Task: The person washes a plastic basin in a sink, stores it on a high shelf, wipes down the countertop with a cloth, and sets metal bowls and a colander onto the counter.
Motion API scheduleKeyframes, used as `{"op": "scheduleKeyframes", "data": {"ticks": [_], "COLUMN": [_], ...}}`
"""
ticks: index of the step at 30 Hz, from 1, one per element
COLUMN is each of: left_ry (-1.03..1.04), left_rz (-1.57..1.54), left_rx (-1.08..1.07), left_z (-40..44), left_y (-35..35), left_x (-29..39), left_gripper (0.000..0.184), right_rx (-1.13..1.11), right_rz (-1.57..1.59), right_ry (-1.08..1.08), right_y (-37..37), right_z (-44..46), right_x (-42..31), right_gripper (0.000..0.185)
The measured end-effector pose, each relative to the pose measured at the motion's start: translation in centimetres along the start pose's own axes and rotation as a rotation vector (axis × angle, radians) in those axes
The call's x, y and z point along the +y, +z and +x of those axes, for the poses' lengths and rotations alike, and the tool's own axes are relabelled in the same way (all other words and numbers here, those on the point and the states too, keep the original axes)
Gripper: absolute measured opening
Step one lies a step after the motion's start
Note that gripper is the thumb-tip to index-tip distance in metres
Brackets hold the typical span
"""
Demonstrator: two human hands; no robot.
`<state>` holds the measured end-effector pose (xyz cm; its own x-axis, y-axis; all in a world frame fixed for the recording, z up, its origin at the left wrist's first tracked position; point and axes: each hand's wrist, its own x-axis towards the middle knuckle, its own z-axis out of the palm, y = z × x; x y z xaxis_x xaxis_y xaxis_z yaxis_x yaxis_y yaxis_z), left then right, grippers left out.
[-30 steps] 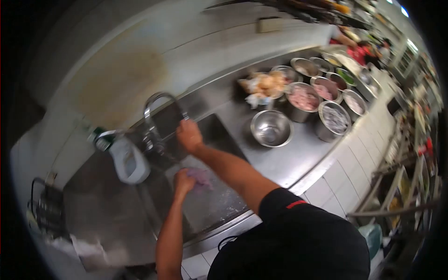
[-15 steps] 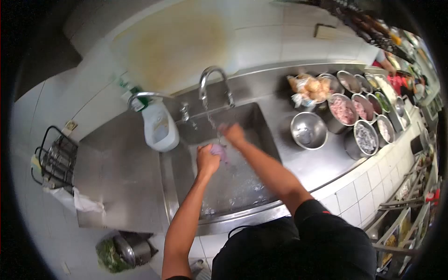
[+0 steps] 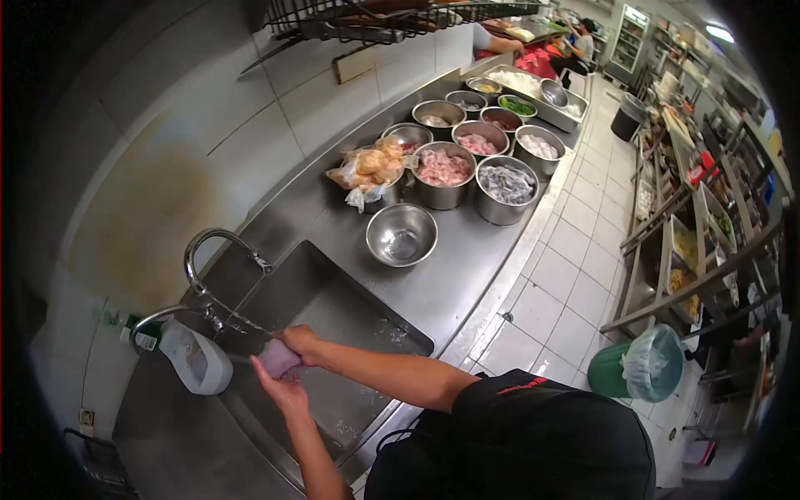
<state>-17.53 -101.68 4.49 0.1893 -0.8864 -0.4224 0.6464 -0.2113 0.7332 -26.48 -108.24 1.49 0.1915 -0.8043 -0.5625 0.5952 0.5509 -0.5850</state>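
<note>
A pale purple, cloth-like item is between both hands over the metal sink. My left hand cups it from below, its fingers against the item. From the right, my right hand grips its upper edge with bent fingers. Water runs from the curved faucet toward the item and my right hand.
Right of the sink stand a steel bowl, a bag of orange-brown food and several metal pots, one with pink meat. A white plastic container is left. A green bin stands on the floor; people are far back.
The view has swung toward the right-hand counter. My right hand, apart from the purple item half a second ago, is now on it beside my left hand.
</note>
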Motion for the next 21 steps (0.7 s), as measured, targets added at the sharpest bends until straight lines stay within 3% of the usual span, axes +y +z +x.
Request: {"op": "scheduleKeyframes", "data": {"ticks": [2, 3, 4, 6, 8, 10, 12, 14, 15, 16, 19, 20, 21], "left_ry": [-0.118, -0.083, -0.066, -0.029, 0.134, 0.343, 0.574, 0.647, 0.661, 0.678, 0.332, 0.236, 0.045], "left_rz": [-0.253, -0.282, -0.246, -0.179, -0.012, 0.188, 0.442, 0.652, 0.678, 0.698, 0.222, 0.088, -0.013], "left_rx": [-0.171, -0.113, -0.159, -0.247, -0.215, -0.104, 0.081, 0.077, 0.079, 0.078, 0.024, 0.004, -0.181], "left_z": [0.7, 0.8, 1.2, 2.3, 5.2, 4.3, 0.3, -0.9, -0.3, 0.2, 0.4, 1.2, 2.9], "left_y": [-0.2, 0.1, -0.1, -0.9, -2.5, -1.6, 2.0, 1.9, 1.0, 0.9, 1.3, 0.8, -0.6], "left_x": [-0.5, -0.3, -0.3, -0.5, -0.9, -0.7, -0.8, -1.2, -2.0, -2.5, -1.5, -0.9, -0.5], "left_gripper": [0.069, 0.067, 0.063, 0.053, 0.046, 0.041, 0.04, 0.042, 0.042, 0.042, 0.041, 0.042, 0.046], "right_rx": [0.014, 0.025, 0.036, 0.089, 0.253, 0.211, -0.02, -0.431, -0.464, -0.3, 0.23, 0.255, 0.272], "right_rz": [-0.285, -0.384, -0.482, -1.028, -1.001, -0.483, -0.066, 0.257, 0.375, 0.308, 0.194, 0.02, -0.162], "right_ry": [-0.111, -0.145, -0.18, -0.352, -0.262, 0.065, 0.279, 0.37, 0.313, 0.208, -0.095, -0.302, -0.513], "right_y": [0.5, 0.9, 1.2, 0.3, 0.3, -0.5, -0.9, -1.6, -1.8, -1.2, 1.0, 1.5, 1.7], "right_z": [0.4, -0.4, -0.9, 0.2, -3.3, -4.7, -5.3, -5.0, -2.4, -1.8, -3.4, -4.0, -4.3], "right_x": [0.5, 0.5, 0.6, 1.1, -0.7, -0.8, -0.2, 1.4, 3.3, 4.0, 3.0, 2.9, 3.5], "right_gripper": [0.031, 0.036, 0.041, 0.054, 0.06, 0.062, 0.062, 0.06, 0.046, 0.042, 0.043, 0.047, 0.051]}}
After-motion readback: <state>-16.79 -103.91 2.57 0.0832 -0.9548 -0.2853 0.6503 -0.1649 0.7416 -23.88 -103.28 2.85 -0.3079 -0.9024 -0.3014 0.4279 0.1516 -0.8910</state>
